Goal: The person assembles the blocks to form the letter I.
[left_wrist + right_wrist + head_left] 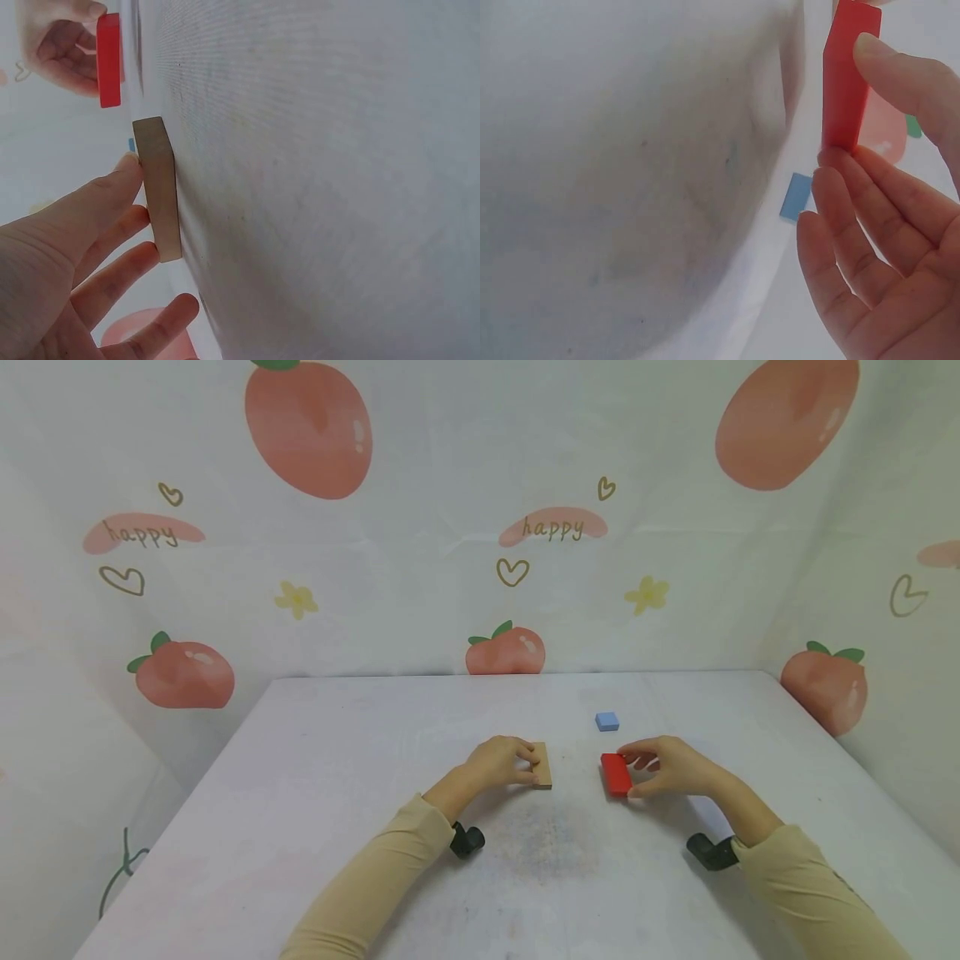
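A flat wooden block [543,767] lies on the white table. My left hand [501,762] reaches it from the left, its thumb and fingertips touching the upper side with the fingers fairly straight. The left wrist view shows the long side of this wooden block [159,191] against the tabletop. To the right, my right hand [673,766] pinches a red rectangular block [617,775], thumb at the near end and fingers at the far end. The red block [846,79] seems slightly raised off the table. Behind the red block lies a small blue block [607,722], touched by neither hand.
The white table [360,752] reaches back to a white curtain [405,568] printed with fruit, hearts and flowers. A dark wrist camera [467,841] sits under the left sleeve, another dark wrist camera [711,852] by the right sleeve.
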Action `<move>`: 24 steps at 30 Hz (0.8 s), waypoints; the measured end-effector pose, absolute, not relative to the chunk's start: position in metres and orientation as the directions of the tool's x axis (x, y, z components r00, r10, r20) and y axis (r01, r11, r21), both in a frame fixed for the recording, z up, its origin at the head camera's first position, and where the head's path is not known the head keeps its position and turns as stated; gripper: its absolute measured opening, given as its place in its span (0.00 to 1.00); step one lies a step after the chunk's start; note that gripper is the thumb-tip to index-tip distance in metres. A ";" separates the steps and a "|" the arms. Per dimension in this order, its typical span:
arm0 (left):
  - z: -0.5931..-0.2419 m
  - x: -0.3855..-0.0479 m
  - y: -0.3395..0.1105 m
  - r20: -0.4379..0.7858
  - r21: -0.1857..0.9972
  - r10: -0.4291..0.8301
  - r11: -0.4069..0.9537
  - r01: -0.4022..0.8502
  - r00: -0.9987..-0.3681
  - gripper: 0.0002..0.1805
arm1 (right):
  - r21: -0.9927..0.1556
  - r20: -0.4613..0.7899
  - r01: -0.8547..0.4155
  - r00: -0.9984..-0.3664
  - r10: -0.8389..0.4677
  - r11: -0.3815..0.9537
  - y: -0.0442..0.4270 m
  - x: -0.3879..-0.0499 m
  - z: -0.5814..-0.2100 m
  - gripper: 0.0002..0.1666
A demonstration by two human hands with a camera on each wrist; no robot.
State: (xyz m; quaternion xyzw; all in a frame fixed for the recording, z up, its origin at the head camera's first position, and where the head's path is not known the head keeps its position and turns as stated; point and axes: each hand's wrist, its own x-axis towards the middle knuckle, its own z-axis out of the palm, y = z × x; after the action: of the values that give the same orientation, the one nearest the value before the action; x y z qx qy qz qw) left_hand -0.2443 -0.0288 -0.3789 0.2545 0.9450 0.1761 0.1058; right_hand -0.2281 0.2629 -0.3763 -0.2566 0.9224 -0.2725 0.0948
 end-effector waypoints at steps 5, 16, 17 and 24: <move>-0.380 -0.245 -0.029 -0.099 0.383 0.525 0.804 0.454 -0.845 0.22 | -0.562 -0.045 -0.412 -0.850 -0.524 0.717 0.259 -0.228 -0.376 0.35; -0.381 -0.246 -0.029 -0.096 0.401 0.531 0.795 0.456 -0.842 0.21 | -0.556 -0.031 -0.432 -0.843 -0.537 0.710 0.251 -0.226 -0.374 0.34; -0.381 -0.246 -0.029 -0.096 0.401 0.531 0.795 0.456 -0.842 0.21 | -0.556 -0.029 -0.434 -0.843 -0.538 0.709 0.251 -0.226 -0.374 0.34; -0.381 -0.246 -0.029 -0.099 0.390 0.528 0.800 0.456 -0.843 0.21 | -0.563 -0.036 -0.430 -0.840 -0.541 0.706 0.244 -0.225 -0.373 0.34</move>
State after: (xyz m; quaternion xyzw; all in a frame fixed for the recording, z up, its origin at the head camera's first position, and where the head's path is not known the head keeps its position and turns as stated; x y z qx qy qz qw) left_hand -0.2458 -0.0289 -0.3811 0.2609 0.9433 0.1784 0.1017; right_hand -0.2253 0.2441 -0.3728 -0.2643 0.9181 -0.2781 0.0997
